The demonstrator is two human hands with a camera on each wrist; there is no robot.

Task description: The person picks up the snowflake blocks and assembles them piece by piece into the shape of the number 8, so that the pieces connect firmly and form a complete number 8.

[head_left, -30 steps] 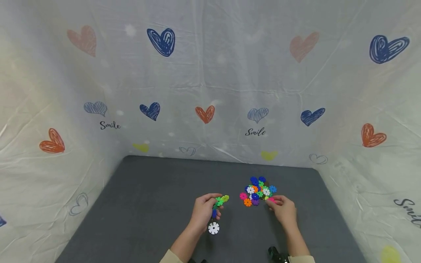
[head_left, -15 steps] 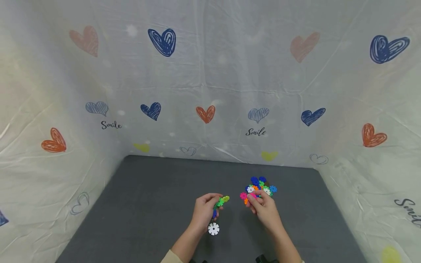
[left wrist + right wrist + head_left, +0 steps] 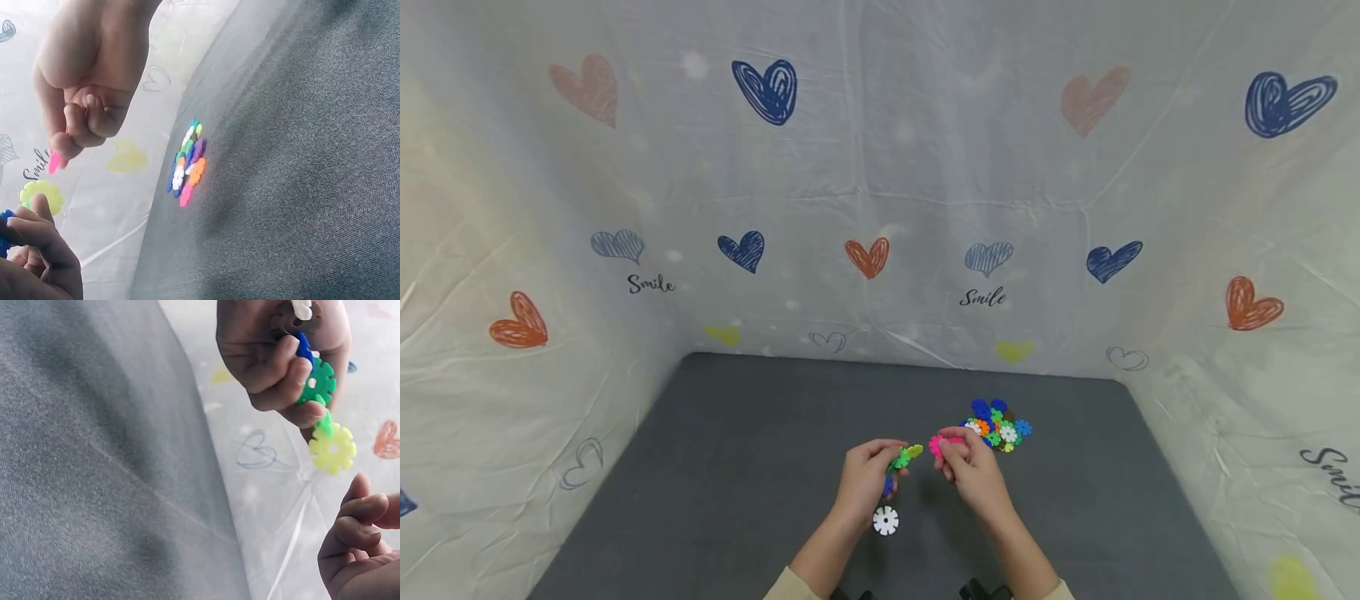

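My left hand (image 3: pixel 863 483) grips a chain of linked, notched plastic discs. A yellow disc (image 3: pixel 332 449) sticks out at the far end, beyond a light green one and a green disc (image 3: pixel 322 381). Further along come a blue disc (image 3: pixel 304 351) and a brown disc (image 3: pixel 284 319) partly behind the fingers. A white disc (image 3: pixel 886 520) hangs at the near end. My right hand (image 3: pixel 977 475) pinches a pink disc (image 3: pixel 936 446) between thumb and finger, a short gap to the right of the yellow one. In the left wrist view that pink disc (image 3: pixel 54 162) appears edge-on.
A pile of loose notched discs (image 3: pixel 1000 427) in several colours lies on the dark grey table (image 3: pixel 760 450), just behind and right of my right hand. A pale curtain (image 3: pixel 917 167) printed with hearts surrounds the table's back and sides.
My right hand has lifted the pink disc from the pile's near right edge and carried it left toward the chain. My left hand has stayed almost in place, gripping the chain.
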